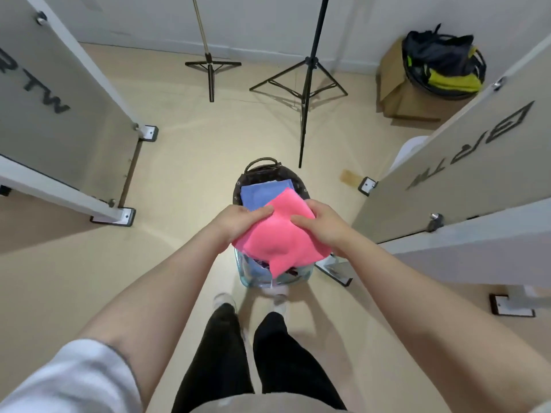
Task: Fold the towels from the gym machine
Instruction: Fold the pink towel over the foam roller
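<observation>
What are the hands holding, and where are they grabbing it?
Both hands hold the pink towel. The left hand grips its left edge, the right hand its right edge, near the top.

Two hands, the left hand [238, 219] and the right hand [323, 223], both at centre frame, gripping one pink towel [280, 236]. One blue towel [262, 193] folded flat just above it, inside one dark basket [262, 166]. One clear bin [275, 275] below the pink towel, holding a blue cloth and other pieces too hidden to count. Two stands at the top: one light stand [208, 61] and one black tripod [307, 81]. One cardboard box [399, 93] at upper right, carrying one round basket [444, 67] of dark and yellow-green fabric. Two lettered panels: one left panel [53, 93], one right panel [465, 162]. Two feet in pale footwear, lower centre.
</observation>
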### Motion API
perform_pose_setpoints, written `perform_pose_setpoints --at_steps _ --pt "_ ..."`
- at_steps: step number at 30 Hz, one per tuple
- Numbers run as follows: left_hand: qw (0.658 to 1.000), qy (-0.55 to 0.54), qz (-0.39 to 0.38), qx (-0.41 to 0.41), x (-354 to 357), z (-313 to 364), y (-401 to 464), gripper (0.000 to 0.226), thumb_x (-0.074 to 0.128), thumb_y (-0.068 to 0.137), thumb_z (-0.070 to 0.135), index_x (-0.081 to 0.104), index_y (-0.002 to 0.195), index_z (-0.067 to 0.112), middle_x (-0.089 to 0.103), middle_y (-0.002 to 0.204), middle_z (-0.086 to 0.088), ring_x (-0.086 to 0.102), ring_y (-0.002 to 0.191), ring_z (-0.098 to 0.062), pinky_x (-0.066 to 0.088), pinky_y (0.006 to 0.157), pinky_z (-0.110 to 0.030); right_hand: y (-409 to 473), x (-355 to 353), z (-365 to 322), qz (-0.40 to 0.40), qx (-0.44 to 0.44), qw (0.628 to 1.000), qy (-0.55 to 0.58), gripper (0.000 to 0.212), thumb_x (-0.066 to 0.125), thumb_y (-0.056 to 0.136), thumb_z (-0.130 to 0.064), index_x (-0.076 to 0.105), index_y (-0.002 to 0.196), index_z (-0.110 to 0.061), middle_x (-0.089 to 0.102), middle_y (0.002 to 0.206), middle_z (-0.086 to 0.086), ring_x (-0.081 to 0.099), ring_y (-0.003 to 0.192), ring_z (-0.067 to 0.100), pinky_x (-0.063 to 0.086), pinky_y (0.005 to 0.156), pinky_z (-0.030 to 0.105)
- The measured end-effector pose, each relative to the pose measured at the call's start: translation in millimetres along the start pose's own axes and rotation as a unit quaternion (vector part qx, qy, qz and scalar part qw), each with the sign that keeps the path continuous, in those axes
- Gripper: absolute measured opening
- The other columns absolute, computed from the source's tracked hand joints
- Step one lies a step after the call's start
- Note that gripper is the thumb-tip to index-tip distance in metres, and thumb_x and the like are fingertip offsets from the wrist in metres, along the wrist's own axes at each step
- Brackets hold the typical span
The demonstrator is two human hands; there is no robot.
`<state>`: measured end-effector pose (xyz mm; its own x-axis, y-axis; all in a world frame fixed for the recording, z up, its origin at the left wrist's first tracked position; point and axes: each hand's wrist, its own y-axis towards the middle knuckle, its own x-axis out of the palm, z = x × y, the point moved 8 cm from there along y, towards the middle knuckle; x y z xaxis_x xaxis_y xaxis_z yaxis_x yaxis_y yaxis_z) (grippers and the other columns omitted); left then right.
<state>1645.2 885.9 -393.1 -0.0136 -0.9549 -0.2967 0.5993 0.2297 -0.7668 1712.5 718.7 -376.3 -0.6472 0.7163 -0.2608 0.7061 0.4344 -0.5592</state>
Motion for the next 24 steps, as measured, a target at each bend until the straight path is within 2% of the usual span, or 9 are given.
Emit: perform_pose_setpoints --at_steps 3,6,8,11,13,15,17,21,24 --pt "0.987 -0.136 -0.069 -0.057 8.0 -19.6 24.8 0.046 0.049 0.081 0.066 0.063 0.09 0.023 0.063 0.089 0.002 0.059 0.079 -0.014 0.047 0.073 -0.026 23.0 -5.8 20.4 0.019 0.016 0.996 0.083 0.016 0.058 0.091 -0.014 0.058 0.105 -0.007 0.062 0.099 0.012 0.057 0.086 0.02 0.048 0.083 0.037" --pt "0.959 -0.258 -0.114 -0.022 15.9 -25.8 56.5 0.058 0.029 0.089 0.066 0.062 0.118 0.028 0.067 0.109 0.01 0.061 0.099 -0.006 0.045 0.086 -0.024 46.6 -8.7 39.6 0.049 0.027 0.987 0.148 0.008 0.053 0.094 -0.016 0.06 0.098 -0.019 0.065 0.099 0.008 0.06 0.085 0.017 0.049 0.084 0.036" --pt "0.953 -0.283 -0.109 0.013 21.2 -24.6 73.4 0.049 0.03 0.094 0.057 0.058 0.123 0.029 0.067 0.116 0.009 0.061 0.105 -0.004 0.046 0.088 -0.024 67.3 -5.7 50.7 0.06 0.03 0.987 0.149 0.011 0.051 0.095 -0.018 0.059 0.099 -0.023 0.066 0.1 0.003 0.061 0.087 0.014 0.049 0.085 0.032" --pt "0.969 -0.243 -0.035 0.037 23.0 -28.5 100.9 0.032 0.057 0.091 0.025 0.056 0.122 0.02 0.067 0.112 0.0 0.064 0.099 -0.013 0.051 0.08 -0.028 101.1 -0.5 63.4 0.077 0.031 0.988 0.132 0.013 0.05 0.096 -0.019 0.057 0.107 -0.022 0.065 0.096 -0.004 0.06 0.085 0.006 0.048 0.075 0.014" --pt "0.976 -0.214 0.036 0.021 17.3 -37.7 121.1 0.027 0.059 0.089 0.015 0.055 0.115 0.015 0.066 0.108 -0.004 0.063 0.099 -0.022 0.053 0.082 -0.036 119.9 -0.8 69.9 0.088 0.036 0.989 0.113 0.012 0.05 0.096 -0.019 0.058 0.105 -0.02 0.063 0.094 -0.002 0.058 0.084 0.009 0.046 0.073 0.014" --pt "0.985 -0.146 0.085 0.02 11.9 -41.5 135.6 0.02 0.055 0.09 0.022 0.054 0.108 0.016 0.065 0.106 -0.005 0.061 0.101 -0.027 0.05 0.089 -0.043 134.2 1.8 75.6 0.079 0.038 0.991 0.097 0.015 0.049 0.096 -0.019 0.061 0.104 -0.015 0.062 0.094 0.003 0.056 0.085 0.015 0.044 0.078 0.025" --pt "0.99 -0.07 0.114 0.047 9.0 -37.5 145.3 0.021 0.05 0.092 0.026 0.052 0.111 0.017 0.063 0.102 -0.004 0.059 0.098 -0.027 0.048 0.088 -0.038 145.3 3.9 81.7 0.081 0.045 0.993 0.069 0.019 0.048 0.096 -0.019 0.061 0.103 -0.008 0.058 0.091 0.005 0.052 0.084 0.017 0.04 0.077 0.029" --pt "0.976 0.091 0.155 0.12 0.4 -15.0 154.7 0.027 0.042 0.097 0.023 0.047 0.121 0.013 0.064 0.094 -0.015 0.058 0.088 -0.033 0.044 0.074 -0.034 165.2 5.5 89.8 0.091 0.06 0.994 -0.014 0.019 0.046 0.094 -0.018 0.054 0.105 -0.005 0.054 0.095 0.007 0.047 0.086 0.02 0.035 0.069 0.028" --pt "0.969 0.154 0.163 0.101 -6.0 -16.9 167.8 0.031 0.039 0.098 0.025 0.039 0.125 0.01 0.063 0.098 -0.023 0.058 0.092 -0.04 0.044 0.072 -0.038 179.0 6.0 93.3 0.1 0.062 0.993 -0.026 0.03 0.047 0.093 -0.018 0.05 0.12 -0.007 0.054 0.1 0.005 0.049 0.089 0.02 0.033 0.074 0.028"
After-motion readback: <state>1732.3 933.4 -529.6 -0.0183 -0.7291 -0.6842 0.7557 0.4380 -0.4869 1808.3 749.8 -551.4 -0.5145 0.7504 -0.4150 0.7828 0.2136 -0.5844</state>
